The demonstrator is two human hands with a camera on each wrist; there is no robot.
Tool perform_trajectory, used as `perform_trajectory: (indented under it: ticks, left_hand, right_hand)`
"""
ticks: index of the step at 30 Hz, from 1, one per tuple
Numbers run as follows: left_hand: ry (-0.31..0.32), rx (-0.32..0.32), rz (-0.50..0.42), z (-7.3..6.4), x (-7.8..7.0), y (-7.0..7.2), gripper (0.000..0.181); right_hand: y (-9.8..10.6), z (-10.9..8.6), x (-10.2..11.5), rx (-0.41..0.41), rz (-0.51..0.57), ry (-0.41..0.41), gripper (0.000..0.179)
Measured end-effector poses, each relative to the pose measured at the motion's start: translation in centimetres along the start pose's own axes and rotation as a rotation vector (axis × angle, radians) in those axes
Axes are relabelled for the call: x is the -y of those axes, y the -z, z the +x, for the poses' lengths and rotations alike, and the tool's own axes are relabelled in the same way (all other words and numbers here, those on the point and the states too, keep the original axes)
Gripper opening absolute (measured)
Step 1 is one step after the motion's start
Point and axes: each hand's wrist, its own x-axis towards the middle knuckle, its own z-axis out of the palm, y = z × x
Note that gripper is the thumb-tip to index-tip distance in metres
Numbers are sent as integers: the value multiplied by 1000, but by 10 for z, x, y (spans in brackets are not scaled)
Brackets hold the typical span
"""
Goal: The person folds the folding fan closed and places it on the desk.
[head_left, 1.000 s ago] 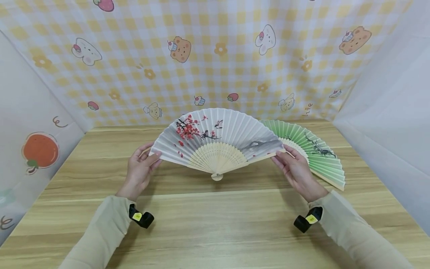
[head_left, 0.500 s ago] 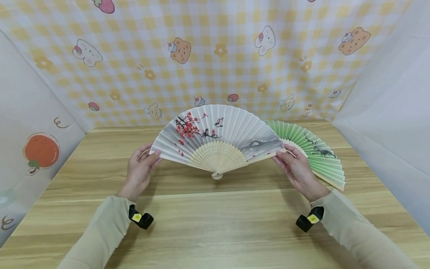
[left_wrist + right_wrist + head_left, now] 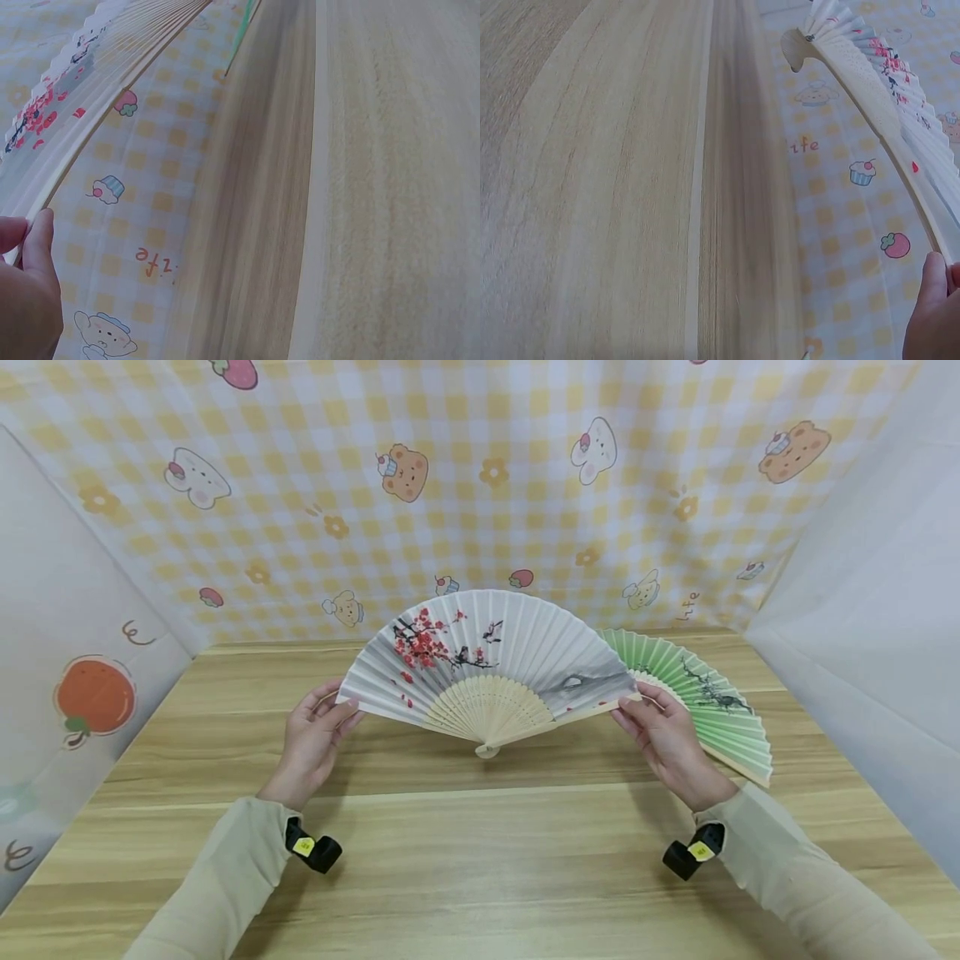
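A spread folding fan (image 3: pixel 525 643) of pale grey-white cloth, painted with red blossoms, small birds and a grey rock, is held up above the table. Its light wooden ribs (image 3: pixel 487 706) meet at a pivot at the bottom middle. My left hand (image 3: pixel 311 739) pinches the fan's left end between thumb and fingers; the left wrist view shows this grip on the outer rib (image 3: pixel 90 133). At the opposite end my right hand (image 3: pixel 667 739) pinches the right outer rib (image 3: pixel 900 165) near its tip.
A green folding fan (image 3: pixel 716 710) with a dark branch design lies spread on the wooden table (image 3: pixel 480 868) at the right, partly hidden behind the held fan and my right hand. A yellow checked cloth (image 3: pixel 480 518) hangs behind, with white cloth walls at both sides.
The grey-white fan has risen slightly and its upper edge tilts up a little more. Both hands keep their pinch on its ends and barely move.
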Motion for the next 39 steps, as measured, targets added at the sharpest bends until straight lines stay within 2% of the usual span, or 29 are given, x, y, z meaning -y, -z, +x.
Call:
perform_trajectory:
  ticks: [10,17,24,31,39]
  left_hand:
    - [-6,17,-70,0,-3,0,24]
    - [-13,25,-106,0,-4,0,21]
    - [-30,35,-77,-1,-4,-2,19]
    - [-18,36,-49,-1,-4,-4,18]
    - [-22,59,-50,-2,-3,-8,17]
  right_hand:
    - [-4,-1,0,11,22,38,22]
    - [-6,0,1,22,-8,27,29]
    - [-8,0,2,43,-42,24,28]
    - [-10,2,5,33,-65,0,30]
    - [-12,3,7,47,-104,-5,34]
